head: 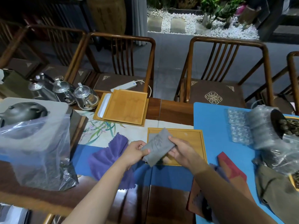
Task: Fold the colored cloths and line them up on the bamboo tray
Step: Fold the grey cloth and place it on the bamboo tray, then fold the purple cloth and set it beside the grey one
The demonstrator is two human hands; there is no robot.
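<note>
Holding the grey cloth between both hands just above the near-left part of the bamboo tray, the person appears to be mid-fold. Left hand pinches the cloth's left edge, thumb on top; right hand grips the opposite edge with fingers curled under — probably to keep the layers taut and aligned while the fold is squared. Cloth is already doubled into a narrow bundle, lifted off the tray rather than resting flat; its far corner hangs over the tray's left rim.

Purple cloth lies unfolded on the counter, left of the tray, partly under the left forearm — likely next in line. A red cloth sits right of the tray, partly hidden by the right forearm. Tray surface right of the grey cloth is bare wood, leaving room for a row.
</note>
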